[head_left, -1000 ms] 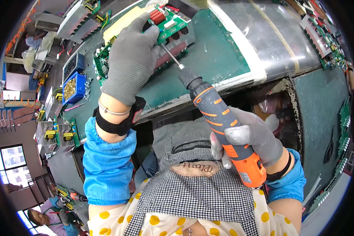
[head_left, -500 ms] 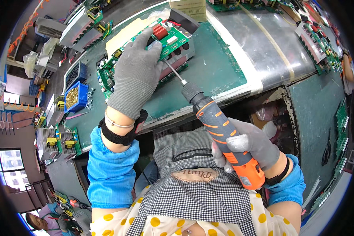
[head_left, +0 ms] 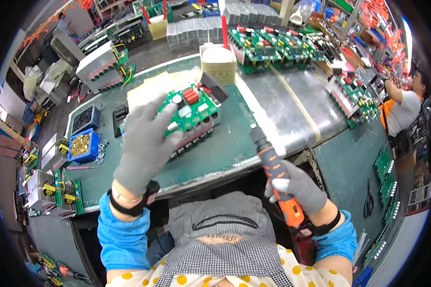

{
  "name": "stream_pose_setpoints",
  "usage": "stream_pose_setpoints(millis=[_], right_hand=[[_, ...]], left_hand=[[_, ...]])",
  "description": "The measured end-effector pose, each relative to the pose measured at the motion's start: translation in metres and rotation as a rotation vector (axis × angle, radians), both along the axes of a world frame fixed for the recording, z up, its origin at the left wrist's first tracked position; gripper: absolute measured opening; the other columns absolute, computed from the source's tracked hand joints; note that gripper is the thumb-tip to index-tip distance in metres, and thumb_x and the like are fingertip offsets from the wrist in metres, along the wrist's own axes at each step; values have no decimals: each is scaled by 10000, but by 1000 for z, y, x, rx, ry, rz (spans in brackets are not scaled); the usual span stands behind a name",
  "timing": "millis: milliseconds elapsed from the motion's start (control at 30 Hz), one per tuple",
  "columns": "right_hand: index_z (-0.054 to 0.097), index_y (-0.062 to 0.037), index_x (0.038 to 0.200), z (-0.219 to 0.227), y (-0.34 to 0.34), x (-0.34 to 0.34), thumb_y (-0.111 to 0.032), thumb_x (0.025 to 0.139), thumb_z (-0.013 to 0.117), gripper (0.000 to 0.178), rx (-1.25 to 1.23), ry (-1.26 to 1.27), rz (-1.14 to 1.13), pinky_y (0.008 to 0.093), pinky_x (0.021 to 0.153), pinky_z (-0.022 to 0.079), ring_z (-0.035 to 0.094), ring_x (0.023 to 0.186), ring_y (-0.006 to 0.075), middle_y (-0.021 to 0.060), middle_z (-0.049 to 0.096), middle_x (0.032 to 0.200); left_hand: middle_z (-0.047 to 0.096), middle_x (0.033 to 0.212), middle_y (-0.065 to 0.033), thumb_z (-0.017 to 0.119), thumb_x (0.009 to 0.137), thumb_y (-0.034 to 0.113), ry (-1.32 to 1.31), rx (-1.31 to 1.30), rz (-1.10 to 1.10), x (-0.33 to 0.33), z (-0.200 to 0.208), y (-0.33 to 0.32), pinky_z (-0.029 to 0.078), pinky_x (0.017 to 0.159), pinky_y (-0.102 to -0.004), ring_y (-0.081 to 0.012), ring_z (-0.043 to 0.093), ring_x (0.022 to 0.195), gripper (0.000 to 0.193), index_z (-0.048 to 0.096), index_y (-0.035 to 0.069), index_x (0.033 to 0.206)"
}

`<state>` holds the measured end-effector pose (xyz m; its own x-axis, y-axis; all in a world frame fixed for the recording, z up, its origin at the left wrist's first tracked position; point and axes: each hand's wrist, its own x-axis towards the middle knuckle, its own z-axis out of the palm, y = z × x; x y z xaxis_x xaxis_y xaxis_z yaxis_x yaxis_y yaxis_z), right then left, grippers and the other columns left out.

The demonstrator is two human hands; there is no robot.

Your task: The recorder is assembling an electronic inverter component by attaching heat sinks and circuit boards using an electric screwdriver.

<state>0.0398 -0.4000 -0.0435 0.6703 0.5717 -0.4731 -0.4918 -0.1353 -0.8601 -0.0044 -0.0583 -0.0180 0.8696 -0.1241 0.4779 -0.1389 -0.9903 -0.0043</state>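
Note:
My left hand (head_left: 146,146), in a grey glove, is at the near left side of a green circuit board (head_left: 196,114) mounted on a metal heat sink. Its fingers are spread with nothing held between them; whether they touch the board I cannot tell. Red and white components and a black plate (head_left: 214,88) stand on the assembly. My gloved right hand (head_left: 304,189) is wrapped around an orange and grey power screwdriver (head_left: 274,165). The tool points up and away, apart from the board, near the bench's front edge.
Left of the board are a blue bin (head_left: 93,152) of brass-coloured parts and a bin (head_left: 96,117) of black parts. A box (head_left: 219,71) stands behind it. Finished-looking boards (head_left: 273,45) line the back right. Another person (head_left: 402,112) sits at the far right.
My left hand has come off the top of the board toward the left, its fingers spreading. The screwdriver has been drawn back from the board to the right. The view has tilted upward.

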Motion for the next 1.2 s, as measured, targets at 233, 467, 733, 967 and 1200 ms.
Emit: stream_pose_setpoints(millis=[233, 467, 733, 967, 1200], right_hand=[[492, -5, 1250, -7, 22, 79, -240, 825, 700, 528, -245, -346, -11, 292, 671, 502, 583, 744, 145, 61, 584, 888], [470, 14, 1387, -8, 47, 124, -386, 853, 711, 710, -675, -950, 234, 376, 862, 528, 657, 1033, 280, 211, 661, 1133], [547, -8, 1315, 21, 128, 171, -369, 874, 681, 585, -341, -737, 296, 365, 800, 547, 691, 896, 254, 199, 691, 991], [590, 66, 1176, 7, 177, 189, -77, 825, 590, 380, -385, -745, 296, 329, 574, 578, 694, 616, 227, 172, 695, 914], [665, 10, 1112, 37, 137, 199, -89, 787, 633, 342, -288, -1101, 191, 348, 645, 567, 694, 706, 225, 169, 702, 900]], left_hand=[[486, 1443, -157, 708, 827, 112, -78, -924, 150, -51, -11, 75, 418, 1057, -383, -280, 492, 1295, 606, 495, -1, 1383], [506, 1406, -130, 633, 946, 228, 91, -1834, 77, -62, -52, 112, 518, 970, -389, -233, 546, 1229, 624, 375, 1, 1466], [557, 1374, -148, 543, 988, 253, 306, -2326, -289, -39, -68, 101, 427, 1086, -498, -298, 571, 1224, 507, 431, 27, 1428], [572, 1352, -181, 582, 960, 226, 332, -2327, -276, -28, -55, 88, 454, 1064, -506, -338, 571, 1220, 494, 479, -21, 1375], [566, 1350, -204, 609, 910, 186, 335, -2266, -296, -23, -2, 48, 417, 1080, -535, -365, 561, 1228, 536, 469, -49, 1371]])
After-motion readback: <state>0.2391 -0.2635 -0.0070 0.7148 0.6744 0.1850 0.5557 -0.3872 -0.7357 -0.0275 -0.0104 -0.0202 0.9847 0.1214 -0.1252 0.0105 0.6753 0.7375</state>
